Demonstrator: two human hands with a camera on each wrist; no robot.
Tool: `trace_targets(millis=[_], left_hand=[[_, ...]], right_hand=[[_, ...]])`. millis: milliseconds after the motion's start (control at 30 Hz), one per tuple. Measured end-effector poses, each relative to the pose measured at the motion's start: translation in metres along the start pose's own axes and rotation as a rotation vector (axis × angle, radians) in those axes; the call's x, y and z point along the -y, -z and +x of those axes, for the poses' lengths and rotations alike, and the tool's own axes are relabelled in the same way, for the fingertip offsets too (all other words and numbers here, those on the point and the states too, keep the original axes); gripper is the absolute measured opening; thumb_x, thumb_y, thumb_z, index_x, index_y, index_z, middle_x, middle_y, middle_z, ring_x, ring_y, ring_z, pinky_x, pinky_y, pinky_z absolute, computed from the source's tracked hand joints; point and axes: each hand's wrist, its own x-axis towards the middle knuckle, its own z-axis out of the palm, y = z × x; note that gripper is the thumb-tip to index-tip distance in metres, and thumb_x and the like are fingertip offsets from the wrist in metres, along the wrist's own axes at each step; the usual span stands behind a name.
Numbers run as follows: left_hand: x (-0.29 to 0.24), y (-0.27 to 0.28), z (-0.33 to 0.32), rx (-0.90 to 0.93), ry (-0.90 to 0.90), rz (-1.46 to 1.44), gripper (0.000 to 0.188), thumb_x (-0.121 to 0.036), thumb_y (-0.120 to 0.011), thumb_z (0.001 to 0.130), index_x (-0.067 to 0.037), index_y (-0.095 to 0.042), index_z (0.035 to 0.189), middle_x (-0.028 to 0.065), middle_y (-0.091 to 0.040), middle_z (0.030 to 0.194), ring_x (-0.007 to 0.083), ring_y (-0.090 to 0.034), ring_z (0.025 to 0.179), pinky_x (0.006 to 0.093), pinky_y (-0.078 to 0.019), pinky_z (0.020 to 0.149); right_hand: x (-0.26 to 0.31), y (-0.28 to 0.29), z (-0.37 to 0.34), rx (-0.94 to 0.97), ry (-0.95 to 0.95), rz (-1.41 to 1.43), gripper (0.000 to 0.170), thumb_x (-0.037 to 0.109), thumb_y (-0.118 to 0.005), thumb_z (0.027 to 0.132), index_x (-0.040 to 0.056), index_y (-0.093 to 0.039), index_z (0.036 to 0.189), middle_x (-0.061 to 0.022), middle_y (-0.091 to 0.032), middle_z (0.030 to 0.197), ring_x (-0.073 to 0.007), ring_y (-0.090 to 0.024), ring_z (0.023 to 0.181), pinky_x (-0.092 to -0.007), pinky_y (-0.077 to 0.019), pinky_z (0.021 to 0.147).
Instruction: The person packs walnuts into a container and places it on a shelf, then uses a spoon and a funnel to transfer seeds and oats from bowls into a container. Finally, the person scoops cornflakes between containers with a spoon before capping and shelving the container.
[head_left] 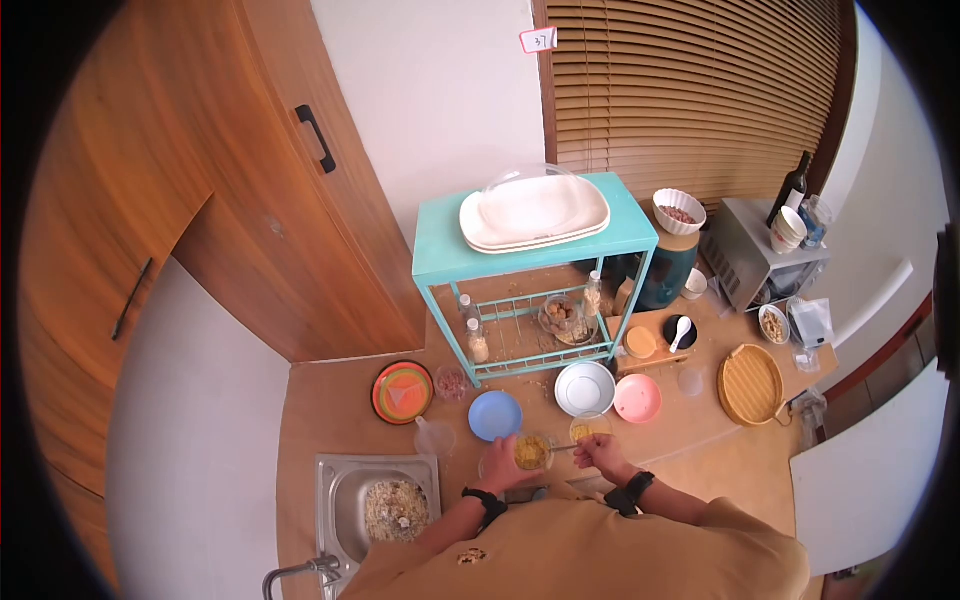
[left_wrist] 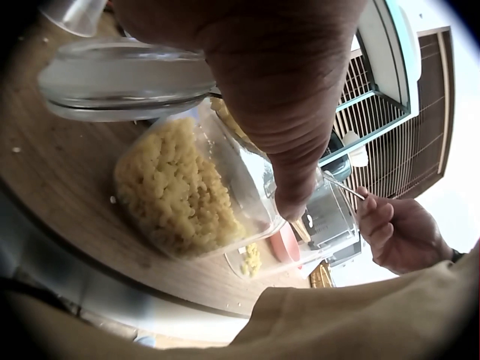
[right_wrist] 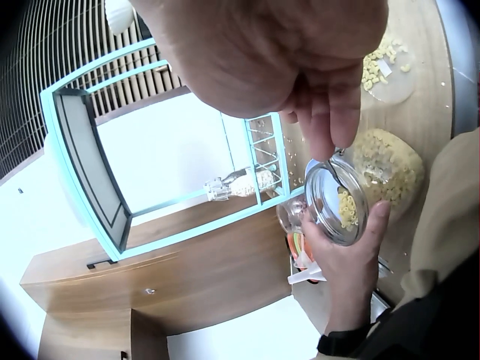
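Observation:
My left hand (head_left: 507, 468) grips a clear glass jar (left_wrist: 176, 187) of small yellow macaroni around its neck, thumb along the rim. The jar's glass lid (left_wrist: 127, 79) hangs open on its wire hinge beside the mouth. In my right hand (head_left: 605, 455) a thin metal spoon (head_left: 567, 447) is pinched by the handle. In the right wrist view, the spoon's far end (right_wrist: 336, 169) overlaps the round glass opening, where macaroni shows. Just beyond the hands lies a shallow clear dish (right_wrist: 397, 88) with loose macaroni, near the jar.
Behind the hands stand a blue plate (head_left: 495, 416), a white bowl (head_left: 585, 388) and a pink plate (head_left: 638, 398). A clear funnel (head_left: 436, 437) lies left, by the sink (head_left: 330, 490). Further back is a turquoise rack (head_left: 430, 258); a woven basket (head_left: 750, 385) sits right.

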Motion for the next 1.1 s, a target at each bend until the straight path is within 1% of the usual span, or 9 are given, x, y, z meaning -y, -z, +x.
trace_targets(millis=[100, 200, 300, 367, 500, 800, 867, 933, 1100], left_hand=[[-0.002, 0.002, 0.002, 0.037, 0.03, -0.01, 0.093, -0.055, -0.083, 0.049, -0.005, -0.047, 0.119, 0.0185, -0.053, 0.101, 0.0358, -0.056, 0.091, 0.0441, -0.0469, 0.078], [-0.003, 0.003, 0.003, 0.039, 0.033, -0.016, 0.094, -0.055, -0.083, 0.049, -0.005, -0.047, 0.12, 0.0185, -0.053, 0.1, 0.0355, -0.055, 0.091, 0.0438, -0.0468, 0.078], [-0.002, 0.002, 0.002, 0.059, 0.041, -0.016, 0.095, -0.054, -0.083, 0.049, -0.005, -0.047, 0.121, 0.0181, -0.053, 0.101, 0.0351, -0.055, 0.092, 0.0434, -0.0466, 0.078], [-0.002, 0.002, 0.003, 0.025, 0.031, 0.0, 0.096, -0.056, -0.082, 0.05, -0.004, -0.046, 0.122, 0.0166, -0.052, 0.101, 0.0331, -0.055, 0.092, 0.0425, -0.0468, 0.078], [-0.003, 0.002, 0.003, 0.041, 0.054, 0.011, 0.096, -0.055, -0.083, 0.05, -0.005, -0.046, 0.122, 0.0167, -0.052, 0.102, 0.033, -0.055, 0.093, 0.0428, -0.0467, 0.079], [-0.001, -0.002, 0.006, 0.007, 0.051, -0.012, 0.096, -0.052, -0.084, 0.049, -0.006, -0.045, 0.124, 0.0159, -0.051, 0.104, 0.0337, -0.054, 0.095, 0.0432, -0.0463, 0.08], [0.004, -0.01, 0.002, -0.013, 0.044, -0.033, 0.094, -0.05, -0.084, 0.049, -0.006, -0.046, 0.123, 0.0155, -0.052, 0.103, 0.034, -0.054, 0.094, 0.0432, -0.0466, 0.08], [-0.001, -0.003, 0.006, 0.017, 0.077, -0.056, 0.095, -0.047, -0.086, 0.048, -0.005, -0.046, 0.123, 0.0169, -0.052, 0.106, 0.0347, -0.053, 0.097, 0.0437, -0.0449, 0.083], [-0.005, 0.003, 0.008, 0.076, 0.108, -0.061, 0.095, -0.046, -0.086, 0.047, -0.005, -0.045, 0.122, 0.0162, -0.051, 0.103, 0.034, -0.053, 0.095, 0.0433, -0.045, 0.082]], right_hand=[[-0.004, 0.005, -0.002, -0.014, 0.02, 0.046, 0.022, 0.018, -0.053, 0.094, -0.0035, -0.057, 0.097, -0.0108, -0.063, 0.082, -0.0183, -0.064, 0.066, -0.03, -0.0559, 0.061], [-0.008, 0.01, -0.005, -0.016, 0.035, 0.057, 0.023, 0.018, -0.051, 0.095, -0.0041, -0.057, 0.099, -0.0119, -0.063, 0.082, -0.0192, -0.064, 0.067, -0.0304, -0.056, 0.061], [-0.006, 0.011, -0.009, -0.025, 0.023, 0.095, 0.023, 0.02, -0.053, 0.094, -0.0031, -0.057, 0.097, -0.0111, -0.063, 0.082, -0.0183, -0.064, 0.067, -0.0299, -0.0555, 0.063], [-0.008, 0.013, -0.011, -0.029, 0.019, 0.127, 0.023, 0.02, -0.054, 0.094, -0.0018, -0.058, 0.097, -0.0096, -0.063, 0.081, -0.0171, -0.063, 0.067, -0.0288, -0.0546, 0.063], [-0.007, 0.014, -0.012, -0.029, 0.019, 0.16, 0.021, 0.02, -0.054, 0.094, -0.0005, -0.059, 0.096, -0.0075, -0.063, 0.08, -0.0151, -0.062, 0.065, -0.0271, -0.0524, 0.061], [-0.014, 0.02, -0.01, -0.015, 0.046, 0.222, 0.02, 0.022, -0.056, 0.093, 0.0022, -0.06, 0.092, -0.0053, -0.062, 0.077, -0.0136, -0.061, 0.065, -0.0274, -0.0533, 0.062], [-0.019, 0.021, -0.008, -0.019, 0.044, 0.22, 0.019, 0.021, -0.056, 0.093, 0.0033, -0.06, 0.092, -0.0046, -0.062, 0.076, -0.013, -0.061, 0.065, -0.0268, -0.0531, 0.062], [-0.008, 0.018, -0.011, 0.003, 0.043, 0.222, 0.016, 0.018, -0.054, 0.094, 0.003, -0.06, 0.093, -0.0048, -0.063, 0.078, -0.0129, -0.061, 0.064, -0.0264, -0.0529, 0.062], [-0.003, 0.014, -0.012, -0.024, -0.015, 0.229, 0.015, 0.014, -0.051, 0.094, 0.0015, -0.058, 0.097, -0.0064, -0.063, 0.081, -0.0134, -0.061, 0.065, -0.0263, -0.0527, 0.063]])
